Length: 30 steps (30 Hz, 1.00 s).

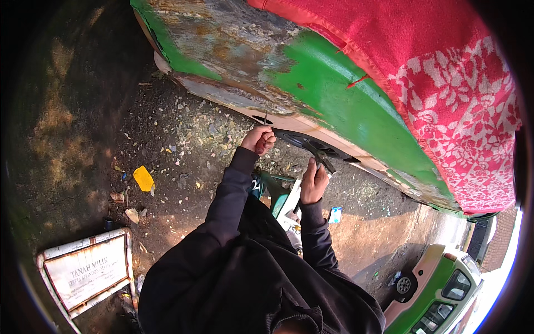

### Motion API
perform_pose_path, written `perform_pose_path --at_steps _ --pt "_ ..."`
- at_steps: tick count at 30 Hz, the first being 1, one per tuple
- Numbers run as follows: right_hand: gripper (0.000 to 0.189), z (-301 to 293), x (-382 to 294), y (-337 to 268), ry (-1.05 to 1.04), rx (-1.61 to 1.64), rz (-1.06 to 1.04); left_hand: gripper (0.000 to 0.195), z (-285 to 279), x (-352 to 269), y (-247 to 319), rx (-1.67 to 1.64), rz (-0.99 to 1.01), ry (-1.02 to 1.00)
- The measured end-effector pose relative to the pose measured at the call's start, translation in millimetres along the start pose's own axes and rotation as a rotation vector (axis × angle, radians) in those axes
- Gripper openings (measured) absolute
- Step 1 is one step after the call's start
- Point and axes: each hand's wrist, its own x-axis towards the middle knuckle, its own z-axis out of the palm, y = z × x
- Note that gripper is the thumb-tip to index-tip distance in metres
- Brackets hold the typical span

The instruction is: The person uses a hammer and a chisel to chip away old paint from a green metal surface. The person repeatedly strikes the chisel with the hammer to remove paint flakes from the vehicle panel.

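Observation:
Directly before me is the side of a green and cream vehicle (346, 104), its paint stripped to rough, rust-brown patches in places. My left hand (258, 140) is closed around the reddish handle of what looks like a screwdriver (265, 117). The slim metal shaft points at the cream lower edge of the body, beside a dark slot; whether the tip touches cannot be told. Lower and to the right, my right hand (314, 182) grips a hammer (323, 161). The hammer's dark head is in front of the vehicle's wheel (313, 141), apart from the screwdriver.
A red cloth with white flowers (454, 108) drapes over the vehicle's upper part. Paint flakes, a yellow scrap (144, 178) and a blue-white packet (335, 214) litter the ground. A rusty framed sign (87, 269) bears writing at lower left. Another green and cream van (438, 292) stands at lower right.

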Motion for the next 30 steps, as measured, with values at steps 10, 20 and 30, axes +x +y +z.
perform_pose_path --at_steps 10,20,30 --pt "0.033 -8 -4 -3 -0.058 -0.029 -0.056 0.026 42 53 -26 -0.286 0.251 0.259" --pt "0.026 -10 -3 -19 -0.047 0.275 0.074 0.023 83 55 -41 -0.206 0.339 0.437" --pt "0.026 22 15 27 0.053 0.131 -0.213 0.021 72 72 -36 -0.301 0.270 0.349"
